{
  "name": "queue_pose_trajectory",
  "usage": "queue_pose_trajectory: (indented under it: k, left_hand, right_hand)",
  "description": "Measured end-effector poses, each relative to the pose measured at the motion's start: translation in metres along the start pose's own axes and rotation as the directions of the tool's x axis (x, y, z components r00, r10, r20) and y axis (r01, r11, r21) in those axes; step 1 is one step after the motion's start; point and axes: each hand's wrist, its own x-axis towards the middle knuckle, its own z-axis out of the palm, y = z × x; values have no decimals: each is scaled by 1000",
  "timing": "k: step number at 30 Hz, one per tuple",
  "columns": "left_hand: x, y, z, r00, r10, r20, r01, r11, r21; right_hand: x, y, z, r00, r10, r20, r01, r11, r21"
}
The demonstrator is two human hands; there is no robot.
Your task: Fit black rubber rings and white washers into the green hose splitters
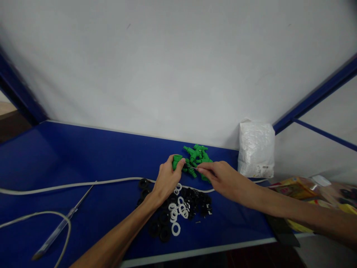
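Observation:
My left hand grips a green plastic fitting above the blue table. My right hand pinches a thin metal pin whose tip points at that fitting. Behind both hands lies a small pile of green fittings. Under my wrists sits a heap of black rings mixed with white rings.
A white cable runs across the table from the left. A screwdriver with a clear handle lies at the front left. A white plastic bag stands against the wall on the right, and yellow packaging lies further right.

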Motion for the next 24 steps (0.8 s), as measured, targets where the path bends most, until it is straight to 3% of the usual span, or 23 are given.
queue_pose_trajectory:
  k: [2,5,8,9,11,13,15,18,19,21,24]
  left_hand:
    - [-1,1,0,1000,6,0,-6,1000,20]
    - [-2,4,0,1000,13,-7,-13,1000,18]
    - [-3,5,-1,1000,17,-6,-17,1000,-1]
    - [-3,5,-1,1000,19,-5,-19,1000,-1]
    - [-2,4,-1,1000,23,5,-23,1000,5]
    - [-1,2,0,1000,23,19,-23,1000,9]
    - [0,1,1,999,25,31,-25,1000,8]
    - [0,-1,2,999,29,39,-29,1000,-2]
    - [0,-1,2,999,28,38,-28,1000,-4]
    - [0,-2,2,999,20,35,-20,1000,-11]
    - [1,-1,1,999,11,32,-10,1000,-14]
  right_hand:
    - [0,-5,-3,984,164,67,-175,957,232]
    - [-3,-9,-5,894,373,247,-446,688,572]
    - [-8,-7,-4,866,365,343,-487,450,749]
    - [-9,-5,-3,868,354,347,-480,427,766]
    - [-9,-1,-1,875,355,330,-471,461,752]
    - [-8,2,0,887,363,285,-456,594,663]
    - [-6,3,2,925,329,190,-380,783,493]
    - [-6,6,4,993,114,4,-114,984,134]
    - [-7,7,5,999,20,-29,-20,1000,-1]
    - [-9,10,6,991,-131,-17,121,950,-288]
    - [-14,12,4,964,-252,80,239,702,-671]
